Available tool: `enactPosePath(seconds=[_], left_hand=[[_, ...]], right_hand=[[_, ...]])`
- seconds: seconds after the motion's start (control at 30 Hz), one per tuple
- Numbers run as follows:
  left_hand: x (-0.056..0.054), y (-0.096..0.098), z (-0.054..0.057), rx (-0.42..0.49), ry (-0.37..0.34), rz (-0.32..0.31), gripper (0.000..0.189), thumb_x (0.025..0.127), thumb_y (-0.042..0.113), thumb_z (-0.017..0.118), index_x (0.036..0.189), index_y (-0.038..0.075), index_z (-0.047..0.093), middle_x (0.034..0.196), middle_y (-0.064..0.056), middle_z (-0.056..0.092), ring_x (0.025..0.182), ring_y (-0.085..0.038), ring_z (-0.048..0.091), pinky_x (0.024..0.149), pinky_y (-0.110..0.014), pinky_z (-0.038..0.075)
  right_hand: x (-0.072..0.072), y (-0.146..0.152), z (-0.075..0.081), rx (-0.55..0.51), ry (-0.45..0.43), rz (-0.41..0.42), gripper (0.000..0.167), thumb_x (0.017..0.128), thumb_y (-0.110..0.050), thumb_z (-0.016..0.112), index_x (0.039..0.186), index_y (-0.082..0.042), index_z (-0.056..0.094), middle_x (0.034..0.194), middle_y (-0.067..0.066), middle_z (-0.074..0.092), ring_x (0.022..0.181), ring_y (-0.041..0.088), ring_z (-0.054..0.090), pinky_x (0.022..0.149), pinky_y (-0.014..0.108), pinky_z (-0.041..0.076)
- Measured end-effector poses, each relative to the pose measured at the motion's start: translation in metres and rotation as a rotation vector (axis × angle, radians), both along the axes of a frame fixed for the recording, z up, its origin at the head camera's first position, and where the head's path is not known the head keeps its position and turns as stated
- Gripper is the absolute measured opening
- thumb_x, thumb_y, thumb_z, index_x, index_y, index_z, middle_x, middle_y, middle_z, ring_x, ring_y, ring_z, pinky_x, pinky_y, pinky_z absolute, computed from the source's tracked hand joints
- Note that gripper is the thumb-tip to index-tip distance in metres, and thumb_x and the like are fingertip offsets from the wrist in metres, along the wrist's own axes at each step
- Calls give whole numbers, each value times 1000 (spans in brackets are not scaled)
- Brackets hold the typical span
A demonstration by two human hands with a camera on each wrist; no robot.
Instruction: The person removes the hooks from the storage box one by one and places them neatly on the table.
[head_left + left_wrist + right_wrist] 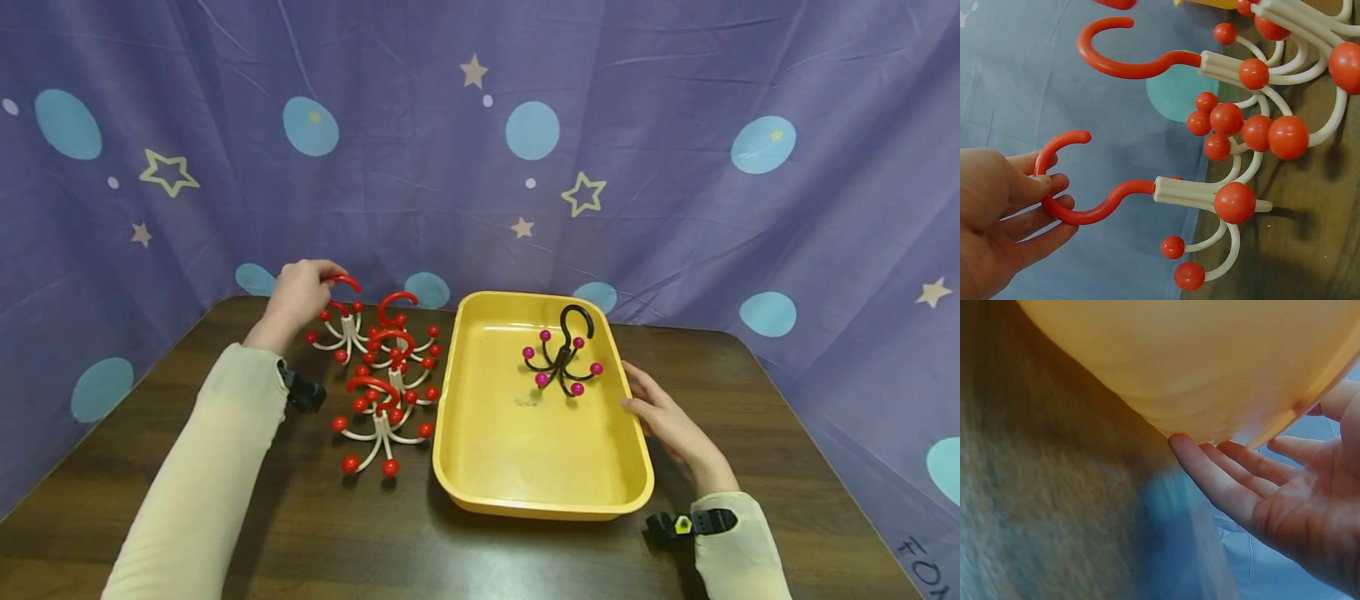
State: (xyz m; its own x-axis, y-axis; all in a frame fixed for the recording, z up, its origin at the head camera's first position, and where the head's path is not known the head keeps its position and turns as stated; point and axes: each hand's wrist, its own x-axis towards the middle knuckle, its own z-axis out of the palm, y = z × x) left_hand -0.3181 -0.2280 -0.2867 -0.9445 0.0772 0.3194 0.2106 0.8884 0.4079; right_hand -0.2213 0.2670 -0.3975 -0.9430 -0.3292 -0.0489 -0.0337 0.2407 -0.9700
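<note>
My left hand (297,292) pinches the curved red hook of a white multi-armed hanger (1188,192) with red ball tips. Thumb and fingers meet around the bend of that hook in the left wrist view. The hanger stands at the far left of a cluster of similar ones. At the right side of a yellow tray (540,507), my right hand (671,421) touches the rim with its thumb. Its fairly straight fingers (1219,481) lie against the tray's outer wall. Inside the tray sits a black hanger (562,358) with magenta ball tips.
Several more red-and-white hangers stand close together left of the tray, among them a near one (382,429), their arms overlapping. All rest on a dark wooden table (360,542). A blue-purple curtain (420,167) with stars and dots hangs behind and on both sides.
</note>
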Motion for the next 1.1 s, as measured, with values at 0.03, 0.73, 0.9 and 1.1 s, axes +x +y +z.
enactPosePath(seconds=[0.03,0.73,0.9,1.1], left_hand=[[0,0,-1,0,-1,-3,26,88,-1,47,107,3,65,101,-21,64,73,-30,52,63,-39,40],[1,4,-12,-47,-64,-28,29,91,2,47,116,3,60,109,-22,61,71,-28,52,62,-38,40],[4,9,-3,-42,-67,-37,32,92,3,46,121,2,57,115,-21,59,65,-24,51,57,-34,37],[6,28,13,-24,-40,-50,31,92,6,48,121,5,58,113,-19,61,70,-23,55,58,-34,39]], right_hand=[[0,0,0,0,0,0,65,95,-9,40,147,-8,0,139,34,23,108,39,51,76,36,52],[-1,1,-2,8,5,-13,64,95,-10,42,147,-8,3,137,34,26,98,27,57,72,32,52],[0,1,-2,18,9,-11,65,95,-11,42,147,-9,3,137,34,26,98,28,56,72,32,51],[1,1,-1,14,4,-13,65,95,-11,41,147,-9,3,138,34,26,101,32,55,72,33,51]])
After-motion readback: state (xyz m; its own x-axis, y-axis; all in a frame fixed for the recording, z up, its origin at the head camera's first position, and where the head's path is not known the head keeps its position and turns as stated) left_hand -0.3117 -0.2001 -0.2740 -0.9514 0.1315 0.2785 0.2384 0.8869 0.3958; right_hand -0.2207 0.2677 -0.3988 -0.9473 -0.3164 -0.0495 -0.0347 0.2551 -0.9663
